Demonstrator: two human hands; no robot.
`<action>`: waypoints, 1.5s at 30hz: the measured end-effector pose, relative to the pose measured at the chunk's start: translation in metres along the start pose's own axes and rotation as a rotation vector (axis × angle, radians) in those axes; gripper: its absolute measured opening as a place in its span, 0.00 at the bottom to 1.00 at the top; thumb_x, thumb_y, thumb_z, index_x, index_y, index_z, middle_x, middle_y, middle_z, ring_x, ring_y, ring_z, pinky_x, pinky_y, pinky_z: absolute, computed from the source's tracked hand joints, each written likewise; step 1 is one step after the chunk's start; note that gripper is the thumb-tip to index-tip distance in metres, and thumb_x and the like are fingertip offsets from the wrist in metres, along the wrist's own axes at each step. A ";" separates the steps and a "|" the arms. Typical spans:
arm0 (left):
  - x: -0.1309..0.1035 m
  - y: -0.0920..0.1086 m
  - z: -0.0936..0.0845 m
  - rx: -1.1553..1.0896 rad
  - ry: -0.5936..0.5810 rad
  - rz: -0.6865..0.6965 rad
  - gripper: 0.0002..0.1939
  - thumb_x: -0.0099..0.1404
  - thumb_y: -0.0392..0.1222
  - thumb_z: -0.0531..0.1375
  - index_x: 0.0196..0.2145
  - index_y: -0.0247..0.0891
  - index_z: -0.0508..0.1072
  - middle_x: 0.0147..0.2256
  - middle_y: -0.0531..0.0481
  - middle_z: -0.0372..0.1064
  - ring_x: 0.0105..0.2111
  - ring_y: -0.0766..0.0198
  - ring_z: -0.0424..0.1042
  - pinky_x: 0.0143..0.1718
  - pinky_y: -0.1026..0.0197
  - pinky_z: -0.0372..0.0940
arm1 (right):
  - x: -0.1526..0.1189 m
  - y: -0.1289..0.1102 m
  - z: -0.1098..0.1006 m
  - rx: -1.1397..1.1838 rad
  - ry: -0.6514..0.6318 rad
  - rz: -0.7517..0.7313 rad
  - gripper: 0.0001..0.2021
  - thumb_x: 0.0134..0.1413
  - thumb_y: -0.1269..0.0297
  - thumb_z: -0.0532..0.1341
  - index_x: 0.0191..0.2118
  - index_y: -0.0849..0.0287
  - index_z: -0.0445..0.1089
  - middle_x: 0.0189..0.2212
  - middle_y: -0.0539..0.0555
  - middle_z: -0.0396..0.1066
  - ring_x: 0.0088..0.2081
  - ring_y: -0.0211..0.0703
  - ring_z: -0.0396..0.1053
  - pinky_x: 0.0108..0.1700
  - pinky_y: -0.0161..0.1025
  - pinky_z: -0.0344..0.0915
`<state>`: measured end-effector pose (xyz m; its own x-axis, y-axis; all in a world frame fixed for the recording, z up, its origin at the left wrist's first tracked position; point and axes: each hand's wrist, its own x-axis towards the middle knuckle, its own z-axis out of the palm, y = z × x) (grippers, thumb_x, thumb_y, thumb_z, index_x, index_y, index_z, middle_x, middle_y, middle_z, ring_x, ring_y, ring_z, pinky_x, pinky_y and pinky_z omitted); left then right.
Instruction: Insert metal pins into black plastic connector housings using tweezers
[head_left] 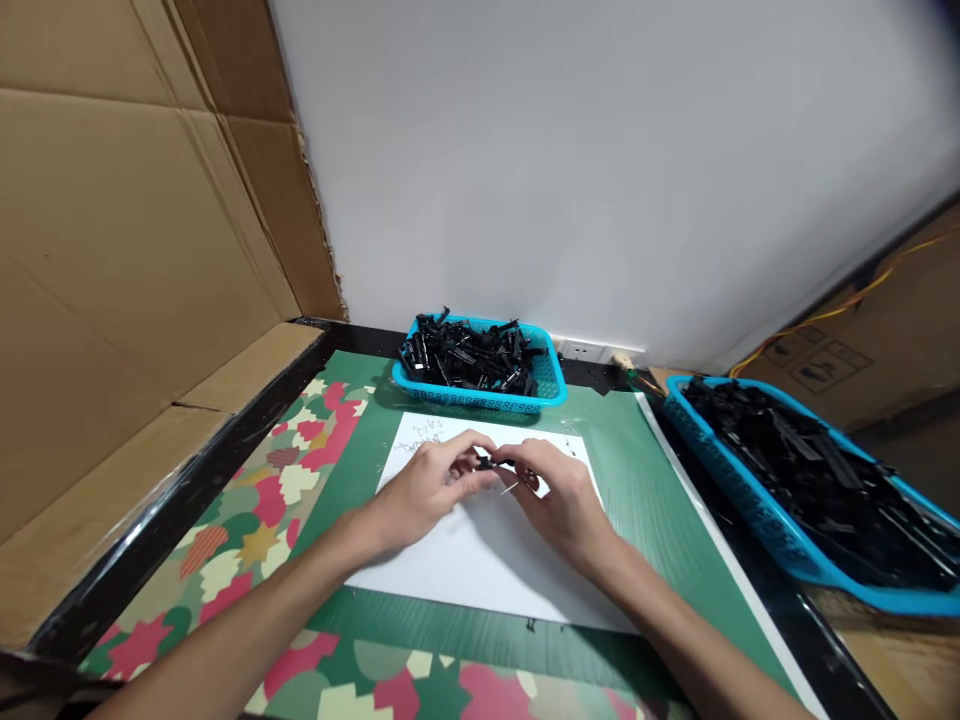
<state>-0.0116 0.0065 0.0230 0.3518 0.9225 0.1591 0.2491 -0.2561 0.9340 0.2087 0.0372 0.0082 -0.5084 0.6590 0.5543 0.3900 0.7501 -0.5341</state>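
Both hands meet over a white sheet of paper (480, 560) on the table. Between the fingertips of my left hand (439, 475) is a small black plastic part (486, 463). My right hand (559, 490) is closed too, its fingertips pinching the other end of the same part. Below the right fingers a thin pale sliver (510, 489) sticks out; what it belongs to I cannot make out. Fingers cover most of the part, so its full shape is hidden.
Behind the paper stands a blue plastic basket (480, 400) heaped with black plastic parts (472, 355). A larger blue basket (772, 535) of black pieces is at the right. Cardboard (135, 220) walls the left side. Wall sockets (581, 350) sit low at the back. Tiny black bits (531, 625) lie near the paper's front edge.
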 end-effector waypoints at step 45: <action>0.011 -0.017 -0.004 -0.525 0.384 -0.125 0.17 0.74 0.57 0.61 0.51 0.45 0.65 0.38 0.50 0.72 0.40 0.59 0.80 0.34 0.63 0.71 | -0.003 0.009 0.000 0.058 -0.264 0.426 0.04 0.64 0.69 0.67 0.40 0.57 0.82 0.35 0.53 0.80 0.35 0.43 0.72 0.38 0.39 0.61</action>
<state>-0.0160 0.0221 0.0105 -0.0225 0.9984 0.0511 -0.2398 -0.0550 0.9693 0.2138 0.0416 0.0014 -0.4926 0.8641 0.1031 0.5661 0.4081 -0.7163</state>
